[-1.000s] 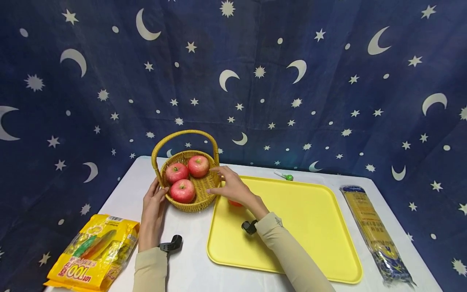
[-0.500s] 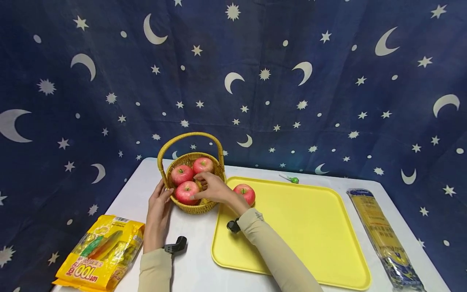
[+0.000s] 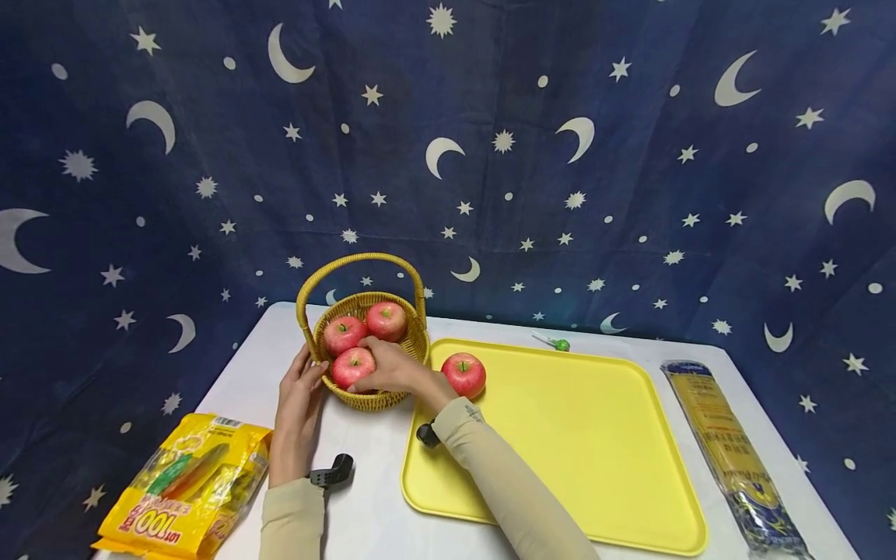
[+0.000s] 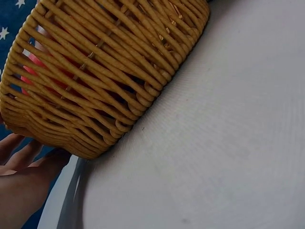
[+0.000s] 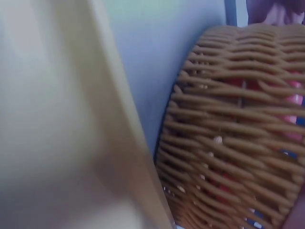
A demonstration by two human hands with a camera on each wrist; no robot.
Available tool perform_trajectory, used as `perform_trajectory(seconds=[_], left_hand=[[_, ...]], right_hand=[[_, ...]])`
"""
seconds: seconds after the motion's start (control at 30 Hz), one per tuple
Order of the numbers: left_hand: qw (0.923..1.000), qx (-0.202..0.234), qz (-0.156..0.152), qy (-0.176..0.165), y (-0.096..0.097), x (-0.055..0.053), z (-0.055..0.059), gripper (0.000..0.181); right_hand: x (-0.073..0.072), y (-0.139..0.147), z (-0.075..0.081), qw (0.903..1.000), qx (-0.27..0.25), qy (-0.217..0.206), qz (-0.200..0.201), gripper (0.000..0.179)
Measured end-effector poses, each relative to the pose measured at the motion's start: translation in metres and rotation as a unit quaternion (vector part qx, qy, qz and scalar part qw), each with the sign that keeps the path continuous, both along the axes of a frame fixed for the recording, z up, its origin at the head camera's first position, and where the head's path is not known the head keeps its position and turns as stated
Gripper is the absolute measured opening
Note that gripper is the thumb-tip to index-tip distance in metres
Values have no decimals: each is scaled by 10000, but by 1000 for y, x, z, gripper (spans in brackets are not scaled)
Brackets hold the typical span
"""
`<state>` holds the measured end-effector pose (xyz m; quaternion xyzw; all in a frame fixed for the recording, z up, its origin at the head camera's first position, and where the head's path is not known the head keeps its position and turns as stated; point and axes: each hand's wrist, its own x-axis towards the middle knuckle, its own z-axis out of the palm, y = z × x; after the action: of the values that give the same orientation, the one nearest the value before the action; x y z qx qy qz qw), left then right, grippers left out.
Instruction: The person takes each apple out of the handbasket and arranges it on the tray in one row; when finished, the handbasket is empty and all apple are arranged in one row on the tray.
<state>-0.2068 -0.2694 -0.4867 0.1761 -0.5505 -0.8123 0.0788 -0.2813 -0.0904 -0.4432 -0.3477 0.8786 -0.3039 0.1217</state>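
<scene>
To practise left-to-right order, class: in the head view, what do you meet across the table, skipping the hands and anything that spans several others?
Yellow bag → basket → apple outside it → lollipop → long packet.

From my end, the head view looks forward and down from the near side of the table [image 3: 371, 498], far enough back to take in the tray [image 3: 574, 443], the basket [image 3: 371, 402] and the cloth [image 3: 504, 194] behind. My left wrist camera [image 3: 341, 468] looks closely at the basket's outside, its picture tilted. My right wrist camera [image 3: 427, 435] is also close, facing the basket from the near right. All three views share the basket.
</scene>
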Motion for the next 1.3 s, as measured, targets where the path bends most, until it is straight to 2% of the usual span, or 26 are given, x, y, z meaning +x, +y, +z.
perform_trajectory(seconds=[0.2,0.4,0.53,0.77,0.97,1.3], left_hand=[[10000,-69,-5,-42,4,-1,0,69],[10000,-31,-49,-7,5,-1,0,68],[9999,-77,-52,-112,5,-1,0,69],[9999,-26,11,-111,2,-1,1,70],[9999,16,75,-124,0,-1,1,70],[9999,66,21,-102,-1,0,0,71]], right_hand=[[3,3,-2,9995,-50,220,-215,75],[5,12,-4,9979,-124,607,-178,70],[9,18,-3,9968,-261,733,-199,68],[20,33,5,9932,-898,511,-540,75],[31,49,5,9857,-1506,347,-670,78],[53,80,13,9761,-1993,253,-832,79]])
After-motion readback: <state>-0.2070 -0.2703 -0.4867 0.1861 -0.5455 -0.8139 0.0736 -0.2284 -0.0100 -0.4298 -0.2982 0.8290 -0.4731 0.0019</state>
